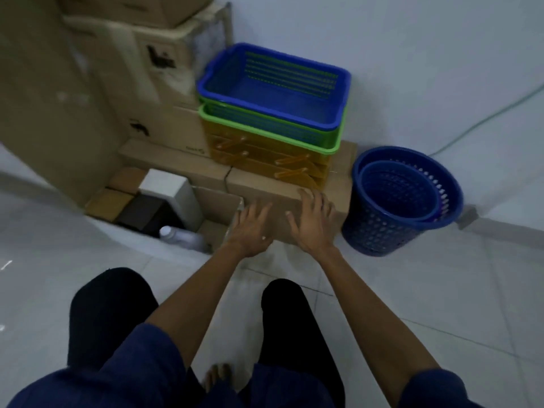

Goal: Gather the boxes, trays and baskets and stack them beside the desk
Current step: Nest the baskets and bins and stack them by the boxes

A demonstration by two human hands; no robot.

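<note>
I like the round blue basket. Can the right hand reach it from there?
Probably yes. The right hand lies open on the cardboard box, and the round blue basket stands right beside that box, nothing between.

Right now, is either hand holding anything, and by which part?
Nothing is gripped. The left hand and right hand are both open, fingers spread against the front face of the cardboard box.

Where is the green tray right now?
Head view, upper centre: the green tray sits under the blue tray nested in it, atop the orange box, left of the round blue basket.
</note>
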